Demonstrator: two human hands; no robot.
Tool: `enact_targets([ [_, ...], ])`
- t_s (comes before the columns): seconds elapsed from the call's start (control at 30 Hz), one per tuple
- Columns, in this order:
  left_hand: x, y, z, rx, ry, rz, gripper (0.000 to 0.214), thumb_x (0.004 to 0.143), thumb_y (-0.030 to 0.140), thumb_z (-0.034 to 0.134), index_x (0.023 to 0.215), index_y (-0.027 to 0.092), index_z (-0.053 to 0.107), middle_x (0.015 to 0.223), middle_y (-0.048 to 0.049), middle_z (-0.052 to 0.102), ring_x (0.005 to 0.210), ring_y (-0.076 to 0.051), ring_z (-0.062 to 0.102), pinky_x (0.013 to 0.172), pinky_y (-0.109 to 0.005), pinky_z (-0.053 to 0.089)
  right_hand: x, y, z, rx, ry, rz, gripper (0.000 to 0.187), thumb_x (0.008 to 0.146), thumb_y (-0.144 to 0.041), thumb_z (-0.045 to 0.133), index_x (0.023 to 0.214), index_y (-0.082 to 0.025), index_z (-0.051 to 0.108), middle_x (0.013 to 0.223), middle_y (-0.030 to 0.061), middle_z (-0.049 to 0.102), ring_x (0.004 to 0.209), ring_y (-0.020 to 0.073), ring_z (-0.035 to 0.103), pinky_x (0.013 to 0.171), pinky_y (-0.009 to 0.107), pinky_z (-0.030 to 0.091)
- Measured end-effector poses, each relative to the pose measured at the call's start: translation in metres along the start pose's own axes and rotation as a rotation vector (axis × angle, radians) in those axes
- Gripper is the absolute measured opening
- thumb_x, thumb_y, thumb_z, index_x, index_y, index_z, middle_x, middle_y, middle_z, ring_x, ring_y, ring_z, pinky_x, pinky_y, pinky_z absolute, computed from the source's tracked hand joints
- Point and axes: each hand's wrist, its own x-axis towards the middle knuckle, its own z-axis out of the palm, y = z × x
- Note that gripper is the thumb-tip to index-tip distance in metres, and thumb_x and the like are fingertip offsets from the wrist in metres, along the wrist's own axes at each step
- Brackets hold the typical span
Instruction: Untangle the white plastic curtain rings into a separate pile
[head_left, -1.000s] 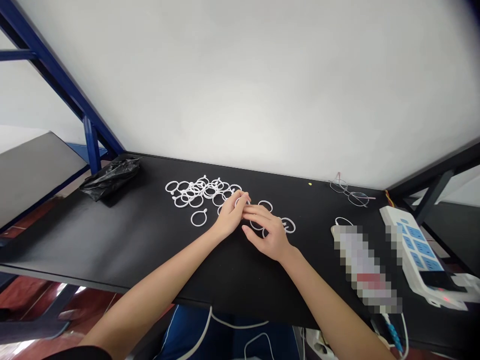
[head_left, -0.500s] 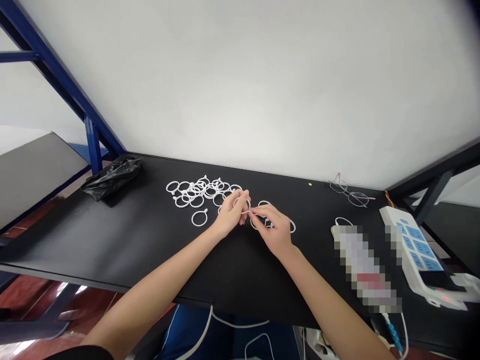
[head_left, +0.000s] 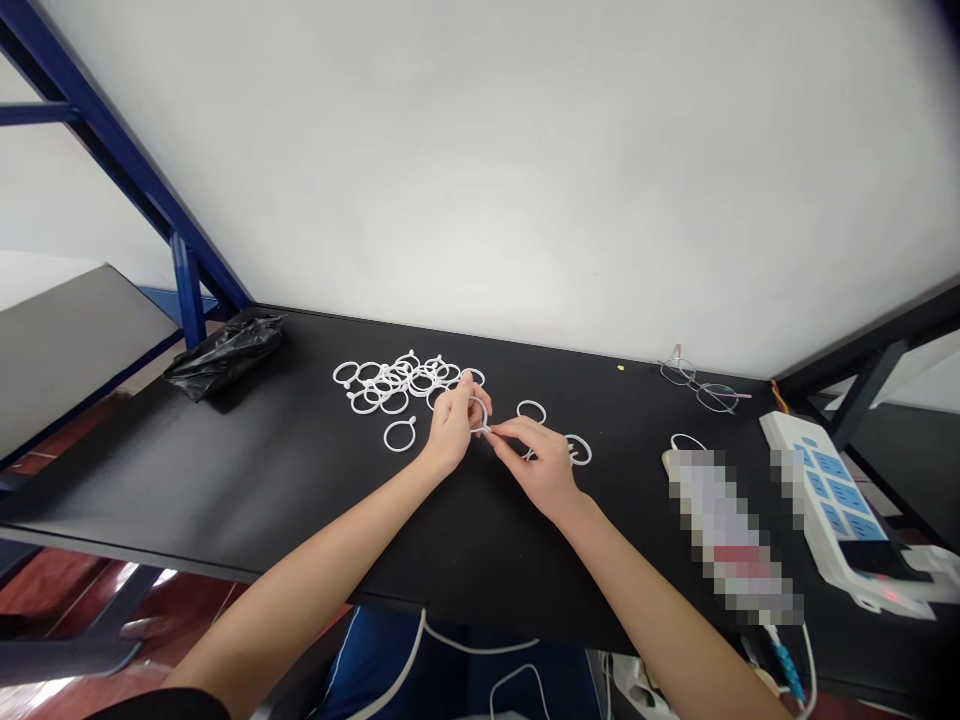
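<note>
A white curtain ring (head_left: 486,412) is held upright between my two hands over the black table. My left hand (head_left: 453,425) is closed on its left side, thumb up. With thumb and forefinger, my right hand (head_left: 538,456) pinches the small eyelet at the ring's lower edge; the fingertips hide most of that spot. Behind my left hand lies a loose pile of white rings (head_left: 409,378), several overlapping. One single ring (head_left: 399,435) lies apart in front of the pile. Past my right hand are another ring (head_left: 532,411) and a ring partly hidden by the hand (head_left: 580,450).
On the right lie eyeglasses (head_left: 697,385), a blurred phone (head_left: 731,535) with a cable, and a white power strip (head_left: 825,490). A crumpled black plastic bag (head_left: 225,355) rests at the left end of the black table (head_left: 300,480). The pale wall (head_left: 480,180) rises behind.
Both hands have shifted a little left with the ring. My right hand has moved off the rings near it, so more of them shows.
</note>
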Motion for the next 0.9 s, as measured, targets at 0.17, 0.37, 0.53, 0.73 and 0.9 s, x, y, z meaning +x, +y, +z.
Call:
enact_targets([
  [0.17,-0.003,0.000,-0.001,0.021,-0.020,-0.010,0.067,0.089,0.070,0.033,0.054,0.017,0.054,0.037,0.0055,0.025,0.036,-0.008,0.025,0.044,-0.025,0.023,-0.004,0.002,0.002,-0.055,-0.072,-0.030,0.011,0.094,-0.020,0.057,0.089,-0.021,0.066,0.079,0.0039,0.068,0.071,0.0169,0.064,0.066,0.031,0.053],
  [0.37,-0.004,-0.004,0.000,-0.044,0.034,-0.044,0.061,0.090,0.062,0.036,0.053,0.017,0.054,0.038,0.0055,0.024,0.036,-0.008,0.024,0.043,-0.024,0.022,-0.007,0.000,0.007,-0.100,-0.039,-0.067,0.011,0.095,-0.017,0.055,0.086,-0.020,0.062,0.077,0.0042,0.066,0.070,0.0167,0.062,0.065,0.031,0.052],
  [0.53,-0.005,-0.009,0.001,-0.114,0.097,-0.089,0.056,0.090,0.056,0.039,0.053,0.017,0.054,0.039,0.0055,0.023,0.035,-0.008,0.024,0.040,-0.023,0.024,-0.010,0.000,0.012,-0.089,0.005,-0.054,0.013,0.095,-0.016,0.053,0.086,-0.020,0.061,0.080,0.0049,0.068,0.073,0.0173,0.064,0.068,0.032,0.053],
  [0.73,-0.004,-0.007,0.002,-0.201,0.080,-0.129,0.052,0.090,0.052,0.042,0.055,0.016,0.055,0.038,0.0066,0.022,0.033,-0.006,0.025,0.038,-0.021,0.027,-0.008,0.000,0.012,-0.070,0.018,-0.044,0.013,0.095,-0.017,0.054,0.087,-0.021,0.063,0.081,0.0045,0.069,0.073,0.0170,0.065,0.067,0.031,0.054],
  [0.9,0.001,-0.002,0.004,-0.338,0.019,-0.215,0.043,0.088,0.056,0.051,0.073,0.017,0.058,0.039,0.0095,0.029,0.030,-0.006,0.031,0.041,-0.022,0.040,-0.001,0.002,0.004,-0.189,0.123,0.006,0.013,0.094,-0.022,0.054,0.089,-0.021,0.066,0.082,0.0041,0.071,0.076,0.0184,0.066,0.080,0.036,0.053],
])
